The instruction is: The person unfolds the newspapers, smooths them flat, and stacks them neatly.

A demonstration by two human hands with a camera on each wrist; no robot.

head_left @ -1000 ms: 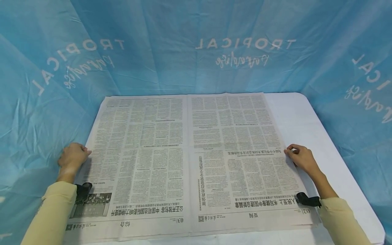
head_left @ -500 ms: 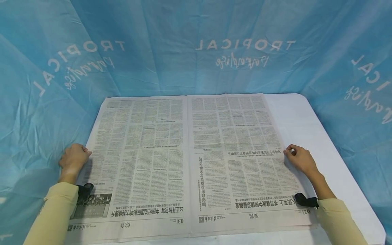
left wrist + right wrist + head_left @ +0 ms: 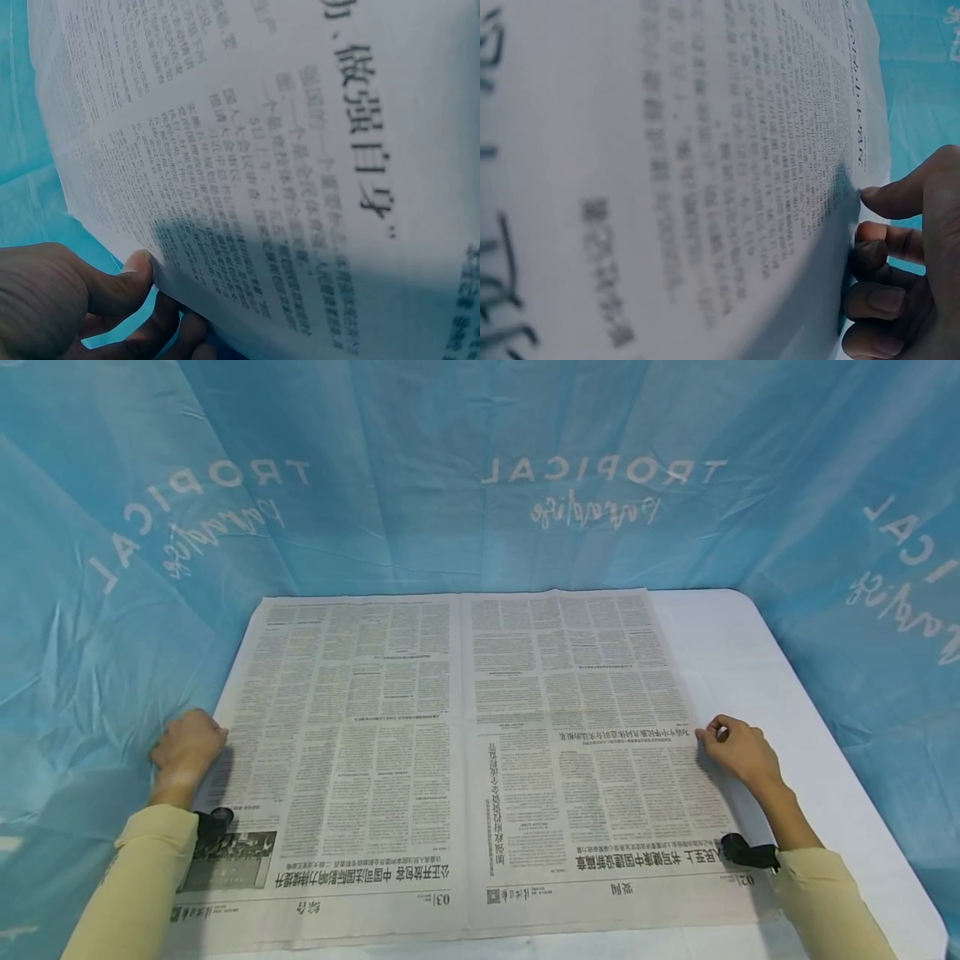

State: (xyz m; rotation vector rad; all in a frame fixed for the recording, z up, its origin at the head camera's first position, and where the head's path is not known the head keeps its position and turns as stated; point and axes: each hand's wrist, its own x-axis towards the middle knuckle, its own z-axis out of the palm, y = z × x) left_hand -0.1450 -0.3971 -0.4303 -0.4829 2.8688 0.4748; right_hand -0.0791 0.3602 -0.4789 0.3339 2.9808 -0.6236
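A wide newspaper [image 3: 461, 760] lies spread out before me, its centre crease running away from me and its print upside down in the head view. At its left edge, my left hand [image 3: 189, 747] pinches the paper; the left wrist view shows the thumb [image 3: 135, 274] on top and curled fingers below the sheet. Across from it, my right hand [image 3: 742, 750] grips the right edge. There the thumb [image 3: 885, 199] presses the printed side, while the other fingers curl at and partly under the margin. Fingertips beneath the paper are hidden.
The paper rests on a white table [image 3: 772, 693] with rounded corners, whose surface shows along the right side. A blue curtain [image 3: 600, 543] with white lettering hangs behind and on both sides. Black wrist straps with cameras [image 3: 750, 852] sit above the newspaper's lower corners.
My left hand has shifted slightly right in the head view, and the newspaper's left edge a little with it. My right hand stays nearly in place. Both keep hold of the edges.
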